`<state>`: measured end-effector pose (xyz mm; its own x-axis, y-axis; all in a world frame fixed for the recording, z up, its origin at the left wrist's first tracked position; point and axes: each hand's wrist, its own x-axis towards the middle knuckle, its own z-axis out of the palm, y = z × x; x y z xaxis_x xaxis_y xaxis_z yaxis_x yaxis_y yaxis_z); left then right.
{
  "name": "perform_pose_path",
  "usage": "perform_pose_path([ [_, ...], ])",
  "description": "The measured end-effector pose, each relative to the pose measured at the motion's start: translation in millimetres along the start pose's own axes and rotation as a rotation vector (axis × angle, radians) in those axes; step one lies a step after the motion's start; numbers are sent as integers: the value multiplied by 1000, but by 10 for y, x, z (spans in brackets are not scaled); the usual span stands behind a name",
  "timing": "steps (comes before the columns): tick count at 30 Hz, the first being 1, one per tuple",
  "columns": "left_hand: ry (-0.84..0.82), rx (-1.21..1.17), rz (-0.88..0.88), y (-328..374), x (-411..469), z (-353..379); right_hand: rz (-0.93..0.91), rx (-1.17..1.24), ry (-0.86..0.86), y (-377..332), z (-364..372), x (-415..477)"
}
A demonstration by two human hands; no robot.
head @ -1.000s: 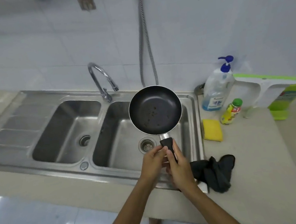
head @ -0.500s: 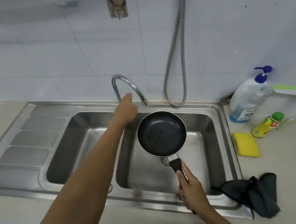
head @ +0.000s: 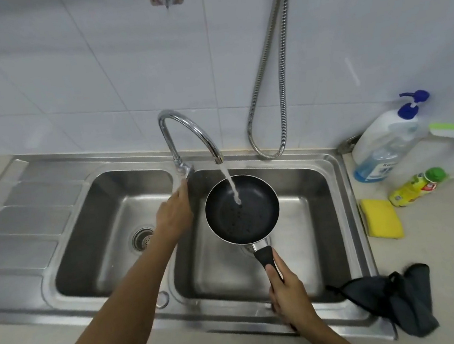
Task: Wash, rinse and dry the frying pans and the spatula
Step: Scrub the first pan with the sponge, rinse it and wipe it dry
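A small black frying pan (head: 243, 216) with a steel rim hangs over the right basin (head: 324, 216) of the steel sink. My right hand (head: 289, 293) grips its black handle from below. Water runs from the curved tap (head: 185, 128) into the pan's far side. My left hand (head: 173, 213) reaches up between the two basins. Its straight fingertips touch the tap's lever (head: 185, 171) at the base of the spout.
On the counter to the right lie a yellow sponge (head: 382, 217), a pump soap bottle (head: 381, 145), a small yellow-green bottle (head: 415, 187) and a dark cloth (head: 395, 297). A metal shower hose (head: 271, 79) hangs on the wall. The left basin (head: 104, 216) and a drainboard (head: 23, 216) lie to the left.
My left hand let go of the pan handle, went up to the tap and now touches its lever. Water now runs into the pan, which my right hand has lowered under the spout.
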<state>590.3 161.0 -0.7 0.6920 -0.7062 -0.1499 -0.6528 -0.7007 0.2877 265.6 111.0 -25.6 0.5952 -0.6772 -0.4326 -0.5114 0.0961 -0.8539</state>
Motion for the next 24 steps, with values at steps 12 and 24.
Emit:
perform_pose_path([
  [12,-91,-263,-38,-123,-270,285,28,-41,-14,0,-55,217],
  [24,-30,-767,-373,79,-9,180,25,-20,-27,-92,-321,360],
])
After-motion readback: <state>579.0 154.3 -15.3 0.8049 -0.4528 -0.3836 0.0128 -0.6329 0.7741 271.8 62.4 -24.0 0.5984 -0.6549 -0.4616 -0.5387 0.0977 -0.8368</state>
